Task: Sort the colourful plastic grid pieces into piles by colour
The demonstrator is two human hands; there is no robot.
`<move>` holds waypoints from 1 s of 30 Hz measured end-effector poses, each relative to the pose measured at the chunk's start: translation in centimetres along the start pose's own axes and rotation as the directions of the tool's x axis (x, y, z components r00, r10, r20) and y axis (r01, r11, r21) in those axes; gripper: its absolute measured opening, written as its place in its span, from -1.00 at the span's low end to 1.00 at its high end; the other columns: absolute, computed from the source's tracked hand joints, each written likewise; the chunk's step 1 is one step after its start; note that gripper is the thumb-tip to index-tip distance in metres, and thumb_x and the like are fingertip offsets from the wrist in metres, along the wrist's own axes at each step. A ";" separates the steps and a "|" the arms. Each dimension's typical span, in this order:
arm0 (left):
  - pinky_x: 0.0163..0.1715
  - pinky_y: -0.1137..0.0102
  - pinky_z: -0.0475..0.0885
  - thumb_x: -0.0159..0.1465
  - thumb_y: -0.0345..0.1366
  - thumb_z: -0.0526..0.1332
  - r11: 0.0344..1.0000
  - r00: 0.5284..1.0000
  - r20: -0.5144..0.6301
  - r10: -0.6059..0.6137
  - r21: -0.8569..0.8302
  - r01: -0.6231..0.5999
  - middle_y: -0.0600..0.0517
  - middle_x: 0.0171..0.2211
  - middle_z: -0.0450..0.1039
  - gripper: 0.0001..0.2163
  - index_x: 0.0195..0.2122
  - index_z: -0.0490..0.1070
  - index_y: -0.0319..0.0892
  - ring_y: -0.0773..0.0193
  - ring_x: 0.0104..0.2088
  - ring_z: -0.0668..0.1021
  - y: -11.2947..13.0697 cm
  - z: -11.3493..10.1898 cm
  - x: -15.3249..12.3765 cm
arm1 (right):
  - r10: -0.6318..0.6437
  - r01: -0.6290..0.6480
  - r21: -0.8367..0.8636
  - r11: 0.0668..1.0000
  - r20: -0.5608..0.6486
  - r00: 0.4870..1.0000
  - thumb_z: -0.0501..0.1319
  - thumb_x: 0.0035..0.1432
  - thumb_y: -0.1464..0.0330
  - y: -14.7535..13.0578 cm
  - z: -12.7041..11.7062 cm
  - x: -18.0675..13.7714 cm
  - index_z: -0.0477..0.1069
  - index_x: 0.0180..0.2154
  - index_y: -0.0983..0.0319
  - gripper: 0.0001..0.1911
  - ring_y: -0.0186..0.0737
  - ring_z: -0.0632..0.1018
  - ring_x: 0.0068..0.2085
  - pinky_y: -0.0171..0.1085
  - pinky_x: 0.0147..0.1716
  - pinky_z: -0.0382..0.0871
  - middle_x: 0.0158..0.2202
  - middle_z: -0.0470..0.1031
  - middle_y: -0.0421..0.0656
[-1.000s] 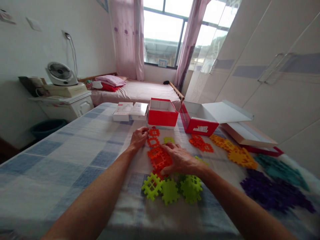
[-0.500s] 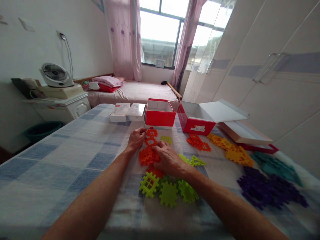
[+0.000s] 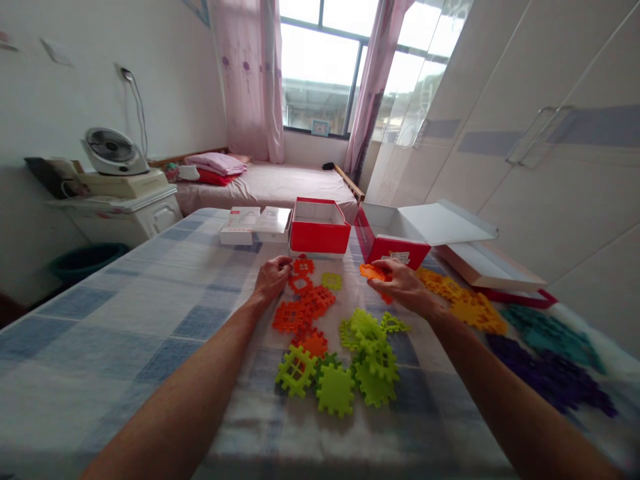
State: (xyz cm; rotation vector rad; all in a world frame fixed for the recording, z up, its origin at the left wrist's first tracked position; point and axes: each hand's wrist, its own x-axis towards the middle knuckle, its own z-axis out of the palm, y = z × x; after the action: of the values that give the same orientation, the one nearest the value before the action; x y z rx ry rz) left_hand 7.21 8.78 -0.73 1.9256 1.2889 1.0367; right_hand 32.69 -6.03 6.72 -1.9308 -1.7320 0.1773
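My left hand (image 3: 274,277) rests on the cloth with curled fingers, its fingertips pressed together at the left edge of the red-orange notched building pieces (image 3: 304,265). What they hold, if anything, is too small to make out. Farther right, my right hand (image 3: 400,283) grips an orange notched building piece (image 3: 374,271) between thumb and fingers, over the spot where other orange pieces lie partly hidden. Between my arms a loose heap of red-orange pieces (image 3: 300,317) lies above several lime-green pieces (image 3: 336,390). One small green square frame (image 3: 331,281) sits apart.
A red open box (image 3: 320,237) and a second red box (image 3: 385,250) with its lid folded back stand at the far edge. White boxes (image 3: 237,233) are left of them. Yellow-orange (image 3: 475,310), teal (image 3: 550,333) and purple pieces (image 3: 540,373) lie in piles at right.
My right hand has moved right, from the red-orange heap to the orange pieces by the second red box, uncovering the heap and green pieces. My left hand has stayed almost still.
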 end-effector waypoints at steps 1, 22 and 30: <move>-0.27 0.41 0.46 0.13 -0.30 0.08 1.000 1.000 -0.001 0.001 -0.002 -0.001 -0.08 -0.28 0.59 -0.68 -0.15 0.50 -0.24 0.24 -0.31 0.60 0.0 0.0 0.0 | 0.019 -0.019 -0.057 0.998 -0.008 1.000 0.21 0.02 0.24 1.2 -0.3 0.2 0.42 -0.06 0.31 -0.56 -0.15 0.46 -0.12 -0.23 -0.08 0.30 -0.12 0.43 -0.03; -0.25 0.43 0.45 0.12 -0.34 0.09 1.000 1.000 -0.019 -0.011 0.006 0.011 -0.03 -0.29 0.59 -0.69 -0.16 0.51 -0.20 0.25 -0.30 0.58 0.3 -0.2 0.0 | -0.152 0.224 -0.157 0.962 0.374 0.915 0.25 -0.21 -0.16 -10.2 8.0 -0.9 0.22 0.11 0.23 -0.08 0.19 0.31 0.06 0.08 -0.06 0.24 0.06 0.28 0.11; -0.28 0.43 0.43 0.06 -0.40 0.10 0.997 0.996 -0.072 -0.056 -0.051 0.052 -0.03 -0.33 0.58 -0.70 -0.21 0.53 -0.22 0.25 -0.34 0.57 0.5 -0.5 -0.1 | -0.122 0.167 -0.081 0.983 0.394 0.911 0.32 -0.16 0.08 -10.0 8.5 0.9 0.31 0.01 0.21 -0.32 0.05 0.34 0.01 -0.11 -0.09 0.27 -0.01 0.31 0.02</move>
State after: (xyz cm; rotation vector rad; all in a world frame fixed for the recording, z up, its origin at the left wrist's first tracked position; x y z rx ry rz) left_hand 7.05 8.56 -0.08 1.8214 1.3361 1.1111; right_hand 20.23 -2.34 4.41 -1.9313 -2.1774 0.4426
